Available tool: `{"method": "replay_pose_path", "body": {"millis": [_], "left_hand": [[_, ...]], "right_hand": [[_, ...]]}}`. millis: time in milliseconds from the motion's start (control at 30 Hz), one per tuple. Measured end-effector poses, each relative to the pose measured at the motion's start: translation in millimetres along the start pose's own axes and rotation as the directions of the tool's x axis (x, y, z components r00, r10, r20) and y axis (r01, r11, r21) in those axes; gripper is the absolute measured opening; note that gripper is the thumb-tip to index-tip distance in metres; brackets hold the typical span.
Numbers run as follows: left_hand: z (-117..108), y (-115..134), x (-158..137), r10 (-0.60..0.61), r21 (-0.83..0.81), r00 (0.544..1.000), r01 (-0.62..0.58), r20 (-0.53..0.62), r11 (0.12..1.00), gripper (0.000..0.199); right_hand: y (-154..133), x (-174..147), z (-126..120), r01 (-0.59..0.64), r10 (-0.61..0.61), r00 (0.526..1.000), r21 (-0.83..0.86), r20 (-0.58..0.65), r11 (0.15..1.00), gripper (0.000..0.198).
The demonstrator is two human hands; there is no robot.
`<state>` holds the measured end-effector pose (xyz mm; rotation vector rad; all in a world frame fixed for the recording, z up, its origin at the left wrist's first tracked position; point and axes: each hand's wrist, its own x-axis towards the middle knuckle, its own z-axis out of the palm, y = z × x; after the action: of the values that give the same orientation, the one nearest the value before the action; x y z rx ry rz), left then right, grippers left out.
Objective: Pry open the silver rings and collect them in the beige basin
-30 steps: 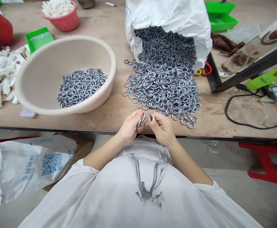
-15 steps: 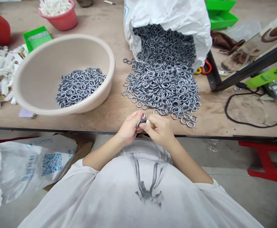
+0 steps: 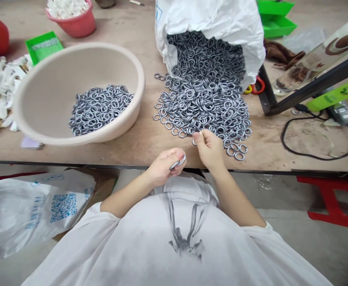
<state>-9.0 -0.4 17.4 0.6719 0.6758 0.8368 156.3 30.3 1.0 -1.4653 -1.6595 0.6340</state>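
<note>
My left hand [image 3: 161, 169] is closed around a shiny grey ring [image 3: 179, 161] just over the table's front edge. The ring stands out between thumb and fingers; whether more than one is held, I cannot tell. To its right, my right hand [image 3: 211, 151] grips a small tool [image 3: 197, 130] with a dark tip, most of it hidden in the fist. That hand is over the near edge of a heap of loose grey rings [image 3: 203, 99]. The heap spills from the mouth of a white sack [image 3: 209, 16]. At left stands a large beige basin [image 3: 48, 87] partly filled with similar rings [image 3: 102, 107].
White pieces [image 3: 0, 87] are piled at far left, near a green tray [image 3: 44, 47] and a pink bowl [image 3: 75, 22]. A black metal bar [image 3: 317, 83], a cable [image 3: 284, 135] and red-handled scissors [image 3: 259, 85] are at right.
My hands have moved apart. The right one has gone forward and right with the tool, away from the ring. The left one has come slightly nearer to me, still holding the ring.
</note>
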Motion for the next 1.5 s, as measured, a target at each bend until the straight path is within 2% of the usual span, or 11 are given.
{"method": "replay_pose_path", "body": {"millis": [100, 267, 467, 733, 867, 967, 1067, 1167, 1267, 1400, 1500], "left_hand": [[-12, 10, -5, 0.080, -0.038, 0.987, -0.086, -0.137, 0.996, 0.042], [-36, 28, -11, 0.141, -0.055, 0.912, -0.175, -0.385, 0.983, 0.023], [-39, 30, -11, 0.047, -0.147, 0.905, -0.120, -0.424, 0.982, 0.018], [-35, 29, -8, 0.154, -0.108, 0.887, -0.222, -0.436, 0.969, 0.037], [-27, 21, -7, 0.156, -0.067, 0.872, -0.210, -0.464, 0.975, 0.044], [-16, 11, -2, 0.108, -0.051, 0.928, -0.135, -0.357, 0.990, 0.048], [-8, 5, 3, 0.072, -0.063, 0.973, -0.088, -0.218, 0.994, 0.052], [-6, 6, 6, 0.062, -0.066, 0.982, -0.075, -0.177, 0.995, 0.052], [-8, 9, 6, 0.087, -0.065, 0.977, -0.101, -0.193, 0.993, 0.050], [-8, 10, 4, 0.099, -0.058, 0.975, -0.112, -0.200, 0.992, 0.048], [-5, 9, 3, 0.092, -0.064, 0.978, -0.106, -0.190, 0.992, 0.049]], "right_hand": [[-11, 11, 8, 0.091, -0.043, 0.987, -0.317, 0.157, 0.944, 0.029], [-32, 27, 28, 0.189, 0.090, 0.930, -0.673, 0.356, 0.715, 0.025], [-27, 29, 32, 0.284, 0.056, 0.910, -0.717, 0.410, 0.637, 0.028], [-24, 22, 28, 0.327, 0.042, 0.885, -0.682, 0.464, 0.654, 0.027], [-21, 12, 21, 0.270, -0.071, 0.934, -0.561, 0.351, 0.782, 0.024], [-19, -1, 17, 0.346, -0.286, 0.931, -0.295, 0.228, 0.891, 0.022], [-17, -12, 15, 0.402, -0.388, 0.912, -0.107, 0.131, 0.909, 0.019], [-15, -17, 15, 0.370, -0.370, 0.927, 0.008, 0.056, 0.929, 0.013], [-13, -17, 16, 0.245, -0.256, 0.966, 0.199, 0.029, 0.949, 0.014], [-13, -12, 16, 0.052, -0.121, 0.984, 0.444, 0.130, 0.894, 0.037], [-15, -8, 16, 0.090, -0.172, 0.973, 0.431, 0.154, 0.898, 0.035]]}}
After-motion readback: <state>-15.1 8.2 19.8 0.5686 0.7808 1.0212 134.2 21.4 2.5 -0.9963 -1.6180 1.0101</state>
